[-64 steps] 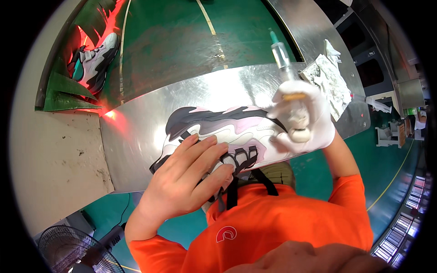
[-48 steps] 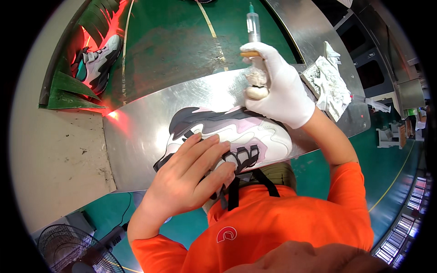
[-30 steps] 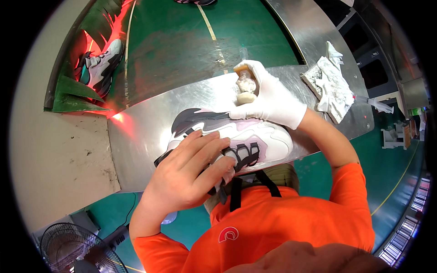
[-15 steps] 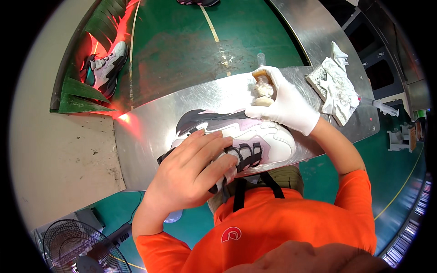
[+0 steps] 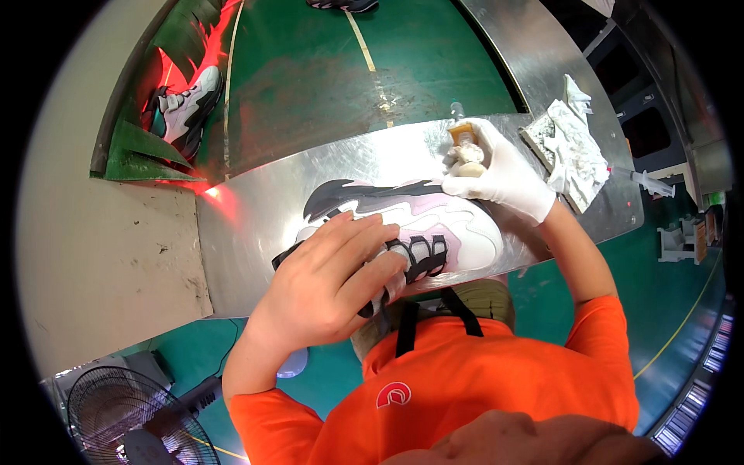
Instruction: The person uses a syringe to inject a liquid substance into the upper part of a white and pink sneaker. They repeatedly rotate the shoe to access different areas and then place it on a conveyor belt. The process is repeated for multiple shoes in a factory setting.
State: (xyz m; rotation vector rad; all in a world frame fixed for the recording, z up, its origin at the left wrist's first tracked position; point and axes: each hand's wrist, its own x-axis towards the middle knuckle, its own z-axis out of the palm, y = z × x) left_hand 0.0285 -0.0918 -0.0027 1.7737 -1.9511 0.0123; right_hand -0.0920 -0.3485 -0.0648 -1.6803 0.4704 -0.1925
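Note:
A white, lilac and black sneaker point(image 5: 465, 232) lies on its side on the metal worktop, toe to the right and sole edge away from me. My bare left hand point(image 5: 333, 275) grips it around the collar and tongue, covering much of the heel half. My right hand point(image 5: 508, 174), in a white glove, is closed around a small clear tube-like thing point(image 5: 457, 111) beyond the sneaker's far edge. Most of that thing is hidden, so its kind cannot be made out. The glove's thumb is close to the sole edge near the toe; I cannot tell whether it touches.
A green conveyor belt point(image 5: 302, 77) runs beyond the metal worktop point(image 5: 256, 248). Another sneaker point(image 5: 194, 108) sits by red-lit green flaps at left. Crumpled white cloth on a block point(image 5: 573, 151) and a syringe point(image 5: 652, 184) lie at right. A fan point(image 5: 136, 418) stands lower left.
My right hand has shifted to the right along the sneaker's far edge, with the tube-like thing still in it. The left hand keeps its hold, and the sneaker has barely moved.

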